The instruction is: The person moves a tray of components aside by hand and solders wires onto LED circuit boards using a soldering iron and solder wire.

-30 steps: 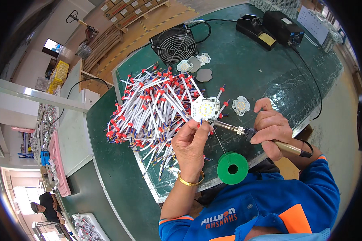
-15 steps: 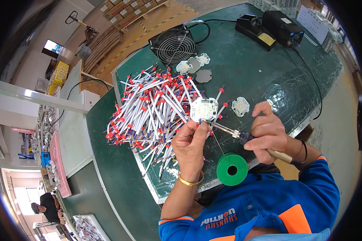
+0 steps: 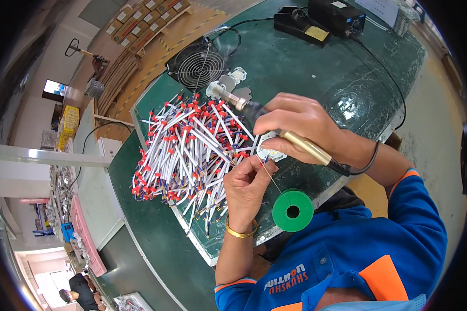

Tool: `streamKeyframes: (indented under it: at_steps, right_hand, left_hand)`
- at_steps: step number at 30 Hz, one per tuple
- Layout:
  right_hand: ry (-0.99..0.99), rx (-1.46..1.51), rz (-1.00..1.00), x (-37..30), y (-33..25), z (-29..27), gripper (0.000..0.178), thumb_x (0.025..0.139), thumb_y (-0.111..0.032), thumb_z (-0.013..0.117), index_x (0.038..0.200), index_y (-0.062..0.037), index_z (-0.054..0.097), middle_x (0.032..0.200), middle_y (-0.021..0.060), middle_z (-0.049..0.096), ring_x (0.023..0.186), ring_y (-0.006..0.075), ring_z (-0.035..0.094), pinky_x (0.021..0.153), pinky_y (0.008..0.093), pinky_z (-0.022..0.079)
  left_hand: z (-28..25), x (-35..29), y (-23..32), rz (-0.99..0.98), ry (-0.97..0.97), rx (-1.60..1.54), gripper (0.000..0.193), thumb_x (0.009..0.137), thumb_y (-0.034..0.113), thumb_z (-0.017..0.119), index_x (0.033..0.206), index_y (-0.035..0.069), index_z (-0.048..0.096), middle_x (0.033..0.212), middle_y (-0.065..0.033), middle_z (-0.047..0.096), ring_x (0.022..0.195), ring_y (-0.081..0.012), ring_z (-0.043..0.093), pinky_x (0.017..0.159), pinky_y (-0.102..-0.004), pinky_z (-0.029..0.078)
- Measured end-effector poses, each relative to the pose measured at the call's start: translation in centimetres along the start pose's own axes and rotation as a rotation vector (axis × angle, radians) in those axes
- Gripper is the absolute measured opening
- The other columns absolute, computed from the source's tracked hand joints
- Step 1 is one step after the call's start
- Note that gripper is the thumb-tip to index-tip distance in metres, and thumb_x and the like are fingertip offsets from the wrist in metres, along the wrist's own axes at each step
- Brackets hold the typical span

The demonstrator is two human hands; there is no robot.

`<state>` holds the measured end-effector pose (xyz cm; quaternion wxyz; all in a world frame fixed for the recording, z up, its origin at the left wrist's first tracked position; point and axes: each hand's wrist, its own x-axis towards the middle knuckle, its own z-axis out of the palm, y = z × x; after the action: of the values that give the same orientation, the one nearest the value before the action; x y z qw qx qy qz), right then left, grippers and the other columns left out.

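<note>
The right hand (image 3: 296, 124) grips a soldering iron (image 3: 275, 124) by its brass-coloured handle, the metal tip pointing up and to the left over a pile of white wires (image 3: 192, 150) with red ends. The left hand (image 3: 246, 189) rests at the edge of that pile, fingers pinched on a thin solder wire (image 3: 272, 179) that runs down to a green spool (image 3: 292, 210) standing on the desk (image 3: 347, 78). A small white plate (image 3: 271, 152) lies between the two hands. Farther back on the desk are a round fan (image 3: 200, 65), a few more white plates (image 3: 233, 80) and a black soldering station (image 3: 321, 18).
</note>
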<state>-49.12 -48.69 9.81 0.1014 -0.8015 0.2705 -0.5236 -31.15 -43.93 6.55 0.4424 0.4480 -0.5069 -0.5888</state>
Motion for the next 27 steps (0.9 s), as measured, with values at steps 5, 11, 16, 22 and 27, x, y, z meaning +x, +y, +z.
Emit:
streamKeyframes:
  at_steps: [5,11,16,22,27]
  right_hand:
    - [-0.168,0.062,0.075,-0.4,-0.2,-0.3,0.024,0.068,-0.002,0.07,0.088,-0.0082,0.058,0.07,0.0078,0.049,0.06,0.0275,0.052,0.051,0.0354,0.041]
    - [-0.153,0.001,0.069,-1.2,-0.5,-0.2,0.025,0.069,0.0,0.068,0.089,-0.0088,0.057,0.07,0.0074,0.048,0.057,0.0263,0.051,0.049,0.0338,0.041]
    - [-0.092,-0.083,0.06,-1.9,-0.7,0.4,0.027,0.068,-0.001,0.065,0.092,-0.009,0.057,0.067,0.0055,0.046,0.059,0.0239,0.052,0.051,0.0331,0.043]
    - [-0.094,-0.027,0.088,-2.0,-0.5,0.5,0.025,0.068,0.0,0.066,0.09,-0.0088,0.058,0.067,0.0057,0.047,0.058,0.0233,0.052,0.051,0.0325,0.043]
    - [-0.08,-0.008,0.06,-2.2,-0.6,0.7,0.022,0.071,0.0,0.066,0.089,-0.009,0.058,0.067,0.0054,0.047,0.057,0.023,0.052,0.05,0.0321,0.042]
  left_hand:
    - [0.0,0.1,-0.1,0.094,0.126,0.027,0.017,0.085,0.006,0.065,0.101,0.0,0.066,0.077,0.0033,0.06,0.066,-0.0012,0.048,0.057,-0.0164,0.038]
    - [-0.3,0.1,0.3,0.115,0.119,0.132,0.023,0.089,0.009,0.059,0.11,0.001,0.063,0.084,-0.0018,0.065,0.069,-0.0033,0.053,0.062,-0.0168,0.042]
    - [-1.1,0.4,0.6,0.025,0.011,-0.067,0.027,0.09,0.013,0.058,0.114,-0.001,0.06,0.085,-0.0045,0.066,0.074,-0.0066,0.058,0.064,-0.0181,0.044]
    - [-1.4,0.6,0.3,-0.049,-0.082,-0.136,0.029,0.089,0.012,0.059,0.113,-0.003,0.06,0.085,-0.0057,0.066,0.075,-0.0089,0.06,0.063,-0.0198,0.045]
    - [-1.5,0.5,0.2,-0.097,-0.085,-0.176,0.028,0.088,0.012,0.06,0.112,-0.003,0.06,0.085,-0.0066,0.066,0.077,-0.0105,0.062,0.063,-0.0203,0.045]
